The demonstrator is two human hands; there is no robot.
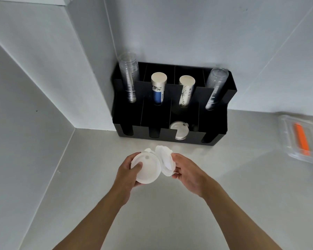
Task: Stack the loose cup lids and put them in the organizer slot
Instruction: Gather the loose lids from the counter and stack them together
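My left hand [129, 173] grips a white round cup lid [149, 169], its flat face towards me, above the counter. My right hand [187, 175] holds a second white lid [165, 160] on edge, tilted, touching the right rim of the first. Both hands hover in front of the black organizer [215, 121]. Its third front slot from the left holds some white lids [179, 130]; how many lie there I cannot tell. The other front slots look dark.
The organizer's rear compartments hold two stacks of clear cups [128, 76] [215, 87] and two stacks of paper cups [158, 87] [185, 90]. A clear plastic box [285, 134] with an orange item [301, 138] lies at right. Walls meet in the corner behind the organizer.
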